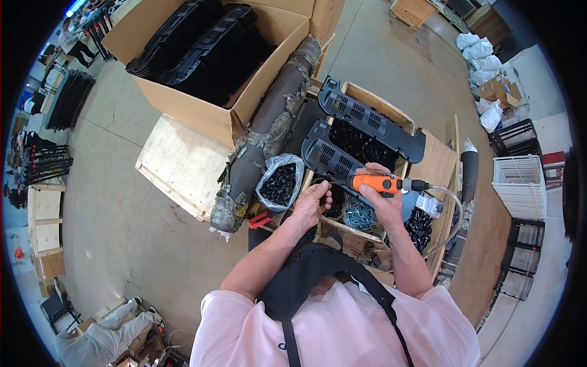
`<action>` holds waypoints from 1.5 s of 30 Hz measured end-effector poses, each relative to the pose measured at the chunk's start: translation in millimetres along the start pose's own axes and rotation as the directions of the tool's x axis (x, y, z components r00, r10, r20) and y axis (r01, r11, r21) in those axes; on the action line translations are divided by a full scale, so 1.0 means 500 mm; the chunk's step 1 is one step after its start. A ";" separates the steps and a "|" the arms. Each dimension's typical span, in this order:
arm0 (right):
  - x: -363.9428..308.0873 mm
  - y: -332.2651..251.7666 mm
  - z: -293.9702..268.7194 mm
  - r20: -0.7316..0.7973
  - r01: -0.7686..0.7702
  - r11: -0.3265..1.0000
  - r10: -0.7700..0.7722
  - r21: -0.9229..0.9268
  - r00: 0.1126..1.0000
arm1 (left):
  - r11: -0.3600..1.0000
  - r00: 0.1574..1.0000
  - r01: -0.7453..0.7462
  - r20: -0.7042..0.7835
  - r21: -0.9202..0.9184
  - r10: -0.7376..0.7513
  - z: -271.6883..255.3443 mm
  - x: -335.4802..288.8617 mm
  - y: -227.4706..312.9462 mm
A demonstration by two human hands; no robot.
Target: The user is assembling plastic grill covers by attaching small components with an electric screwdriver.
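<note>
My right hand (385, 205) is wrapped round an orange air screwdriver (373, 183), its hose running off to the right. The tool's tip points left at the near edge of a dark grey slotted plastic panel (330, 156). Close to that tip, my left hand (315, 203) is closed in a pinch; whatever it holds is too small to make out. A second slotted panel (367, 116) lies just beyond the first, over a wooden bin of small black parts (354, 144). Below the screwdriver sits a compartment of bluish screws (359, 215).
A plastic bag of black parts (280, 183) stands left of my left hand, beside a wrapped roll (269, 131). Further left is a large cardboard box (183, 101) of black panels. More black pieces (419, 231) lie right of the screws. Another person (119, 333) is at lower left.
</note>
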State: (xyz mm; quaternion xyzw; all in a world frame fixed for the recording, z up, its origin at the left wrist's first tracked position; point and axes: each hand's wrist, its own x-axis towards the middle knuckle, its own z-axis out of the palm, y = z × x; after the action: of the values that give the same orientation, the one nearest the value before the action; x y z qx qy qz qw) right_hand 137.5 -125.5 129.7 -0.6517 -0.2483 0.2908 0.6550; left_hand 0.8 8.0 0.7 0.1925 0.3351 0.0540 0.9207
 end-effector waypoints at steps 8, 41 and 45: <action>-0.001 0.009 0.012 0.022 -0.023 0.999 0.024 -0.033 0.999 | 0.962 0.999 0.053 0.011 -0.269 -0.052 0.004 0.016 -0.011; 0.022 0.033 0.055 -0.011 0.045 0.985 -0.048 -0.169 0.999 | 0.997 0.983 0.063 -0.173 0.040 -0.055 0.002 0.030 -0.033; 0.033 0.043 0.058 0.023 0.073 0.976 -0.070 -0.205 0.997 | 0.957 0.982 0.087 -0.184 0.276 -0.036 0.024 0.049 -0.013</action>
State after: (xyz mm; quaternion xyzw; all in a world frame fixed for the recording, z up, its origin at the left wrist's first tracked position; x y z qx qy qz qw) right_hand 127.6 -93.5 108.3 -0.7042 -0.3055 0.2449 0.5922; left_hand 27.0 4.0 -8.0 0.3062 0.4255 -0.0062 0.8516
